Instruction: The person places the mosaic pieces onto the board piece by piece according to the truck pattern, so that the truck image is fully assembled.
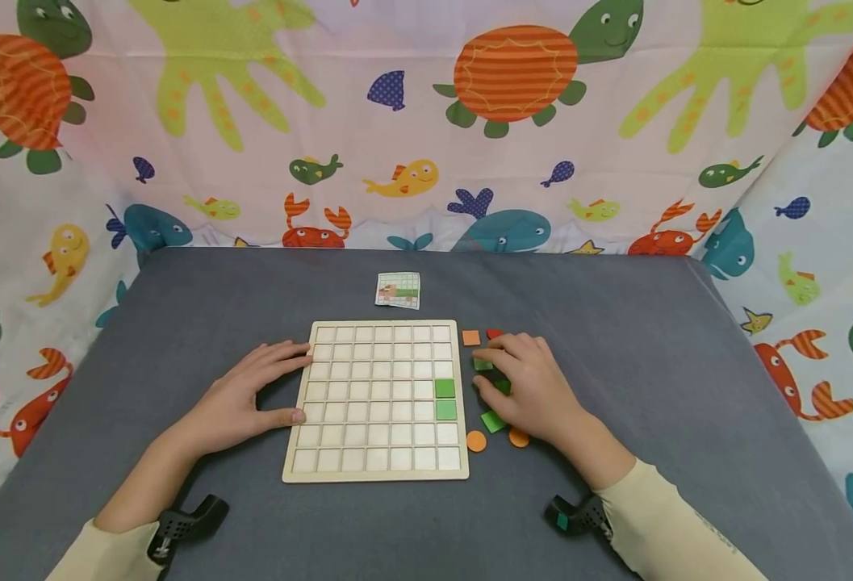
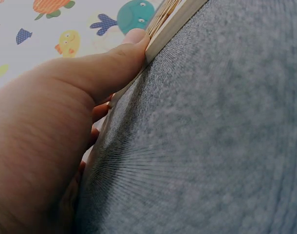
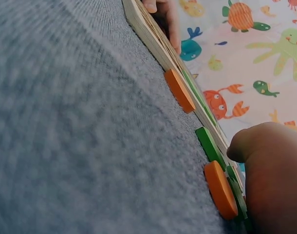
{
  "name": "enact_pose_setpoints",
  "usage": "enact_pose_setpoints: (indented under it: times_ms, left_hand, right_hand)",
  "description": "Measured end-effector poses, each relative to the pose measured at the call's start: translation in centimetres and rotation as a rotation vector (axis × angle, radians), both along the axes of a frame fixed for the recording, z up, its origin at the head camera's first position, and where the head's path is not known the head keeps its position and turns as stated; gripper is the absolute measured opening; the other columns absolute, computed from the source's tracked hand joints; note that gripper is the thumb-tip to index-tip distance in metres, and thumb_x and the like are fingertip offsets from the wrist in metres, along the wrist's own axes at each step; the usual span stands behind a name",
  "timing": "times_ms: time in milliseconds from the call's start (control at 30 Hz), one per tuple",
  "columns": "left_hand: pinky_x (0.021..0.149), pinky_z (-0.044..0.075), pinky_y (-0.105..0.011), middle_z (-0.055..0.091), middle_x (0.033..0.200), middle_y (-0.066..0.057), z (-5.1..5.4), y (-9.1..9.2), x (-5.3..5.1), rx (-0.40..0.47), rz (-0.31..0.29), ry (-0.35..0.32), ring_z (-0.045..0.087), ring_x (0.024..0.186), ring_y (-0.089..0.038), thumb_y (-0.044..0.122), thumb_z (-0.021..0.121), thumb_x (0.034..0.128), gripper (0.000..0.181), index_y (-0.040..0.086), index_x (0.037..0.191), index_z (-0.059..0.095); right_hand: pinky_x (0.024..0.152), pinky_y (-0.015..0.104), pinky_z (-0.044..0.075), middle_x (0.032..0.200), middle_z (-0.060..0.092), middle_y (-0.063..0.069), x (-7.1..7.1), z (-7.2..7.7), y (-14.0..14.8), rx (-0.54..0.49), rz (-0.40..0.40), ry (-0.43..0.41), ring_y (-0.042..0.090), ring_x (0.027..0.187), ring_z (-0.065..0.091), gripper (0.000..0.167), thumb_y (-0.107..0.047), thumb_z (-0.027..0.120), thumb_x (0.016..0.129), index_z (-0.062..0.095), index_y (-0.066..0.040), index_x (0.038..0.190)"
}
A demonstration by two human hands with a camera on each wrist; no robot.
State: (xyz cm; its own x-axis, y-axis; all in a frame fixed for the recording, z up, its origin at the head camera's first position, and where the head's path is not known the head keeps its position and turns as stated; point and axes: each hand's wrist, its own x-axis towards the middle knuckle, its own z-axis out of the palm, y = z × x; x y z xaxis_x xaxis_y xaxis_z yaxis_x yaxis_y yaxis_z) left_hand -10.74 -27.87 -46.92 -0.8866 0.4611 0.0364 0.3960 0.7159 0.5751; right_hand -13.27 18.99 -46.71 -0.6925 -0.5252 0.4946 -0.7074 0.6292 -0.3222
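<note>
Steadying the wooden grid board (image 1: 375, 477) on the counter (image 1: 615, 298) appears to be the function of the left hand (image 1: 233, 399), its thumb and fingers spread at the left rim. The right hand (image 1: 535, 391), thumb and forefinger parted, is over loose green tiles (image 1: 494, 421) beside the right rim; contact is unconfirmed. Tiles should prove light, rigid, slightly slippery; pinch opposite edges.

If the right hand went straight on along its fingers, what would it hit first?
Probably the wooden board, whose edge lies just beyond the fingertips of the right hand. A green piece by those fingertips might be caught first; their height is unclear.
</note>
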Motion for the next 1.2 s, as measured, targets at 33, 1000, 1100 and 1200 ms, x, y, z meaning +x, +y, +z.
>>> enact_pose_setpoints:
  times_ms: [33,1000,1100,1200]
  left_hand:
    - [0.125,0.023,-0.076,0.038,0.175,0.003,-0.02,0.06,-0.01,0.001,-0.001,-0.005,0.023,0.166,-0.034,0.059,0.087,0.0888,0.089,0.026,0.164,0.053]
    - [0.13,0.018,-0.071,0.04,0.174,-0.002,0.27,0.56,-0.16,0.007,-0.001,-0.018,0.023,0.165,-0.036,0.058,0.086,0.0897,0.088,0.022,0.164,0.054]
    - [0.129,0.019,-0.071,0.04,0.174,-0.001,0.29,0.46,-0.07,0.01,0.001,-0.014,0.024,0.165,-0.036,0.058,0.087,0.0893,0.088,0.022,0.164,0.055]
    - [0.129,0.019,-0.071,0.04,0.174,-0.002,0.31,0.33,0.03,0.017,0.001,-0.001,0.024,0.165,-0.036,0.057,0.087,0.0891,0.088,0.022,0.163,0.055]
  right_hand:
    - [0.083,0.047,0.046,0.12,0.072,0.009,0.03,-0.05,0.08,-0.001,-0.004,-0.005,0.029,0.1,0.063,0.033,-0.019,0.086,0.092,0.081,-0.005,0.122]
    - [0.085,0.047,0.042,0.113,0.076,0.006,-0.08,0.11,0.33,0.029,-0.098,-0.061,0.027,0.096,0.063,0.022,-0.011,0.08,0.092,0.084,-0.01,0.113]
    - [0.085,0.047,0.042,0.113,0.076,0.006,-0.08,0.23,0.19,0.026,-0.096,-0.065,0.027,0.096,0.063,0.022,-0.011,0.08,0.092,0.084,-0.009,0.113]
    - [0.086,0.047,0.043,0.113,0.076,0.006,-0.13,0.32,0.05,0.025,-0.09,-0.063,0.027,0.096,0.063,0.021,-0.011,0.08,0.092,0.084,-0.009,0.113]
